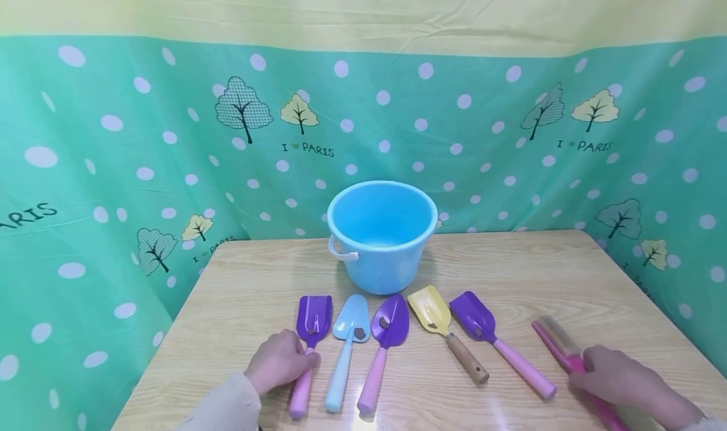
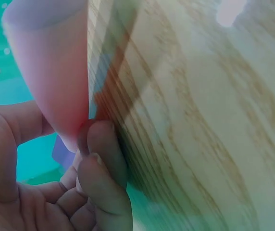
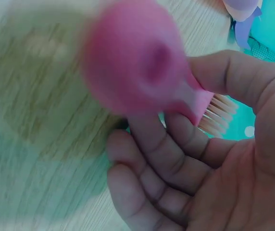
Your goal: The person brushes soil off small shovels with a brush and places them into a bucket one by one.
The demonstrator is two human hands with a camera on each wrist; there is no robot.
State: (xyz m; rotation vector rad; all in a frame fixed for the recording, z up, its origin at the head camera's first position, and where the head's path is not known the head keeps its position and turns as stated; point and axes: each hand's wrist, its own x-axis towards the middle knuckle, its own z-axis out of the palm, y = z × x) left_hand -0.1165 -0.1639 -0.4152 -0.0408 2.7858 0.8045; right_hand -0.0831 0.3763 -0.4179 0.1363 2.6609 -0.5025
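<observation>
My left hand [image 1: 279, 363] grips the pink handle [image 2: 51, 62] of the leftmost toy shovel, just below its purple blade [image 1: 314, 312]. That shovel lies on the table with its blade pointing away from me. At the far right, my right hand [image 1: 621, 380] holds a pink brush [image 1: 593, 398] by its handle. Its pale bristles [image 3: 219, 115] show past the fingers in the right wrist view, where the handle's rounded end is close to the camera. Between the hands lie a light blue trowel [image 1: 344, 349], a purple trowel [image 1: 390, 324], a yellow shovel [image 1: 430, 308] and another purple shovel [image 1: 474, 316].
A light blue bucket [image 1: 382, 270] with a white handle stands upright behind the row of tools. Small dark brown pieces lie on the blades, such as one piece [image 1: 360, 334] on the blue trowel. A green dotted curtain [image 1: 397, 115] hangs behind the wooden table [image 1: 255, 273].
</observation>
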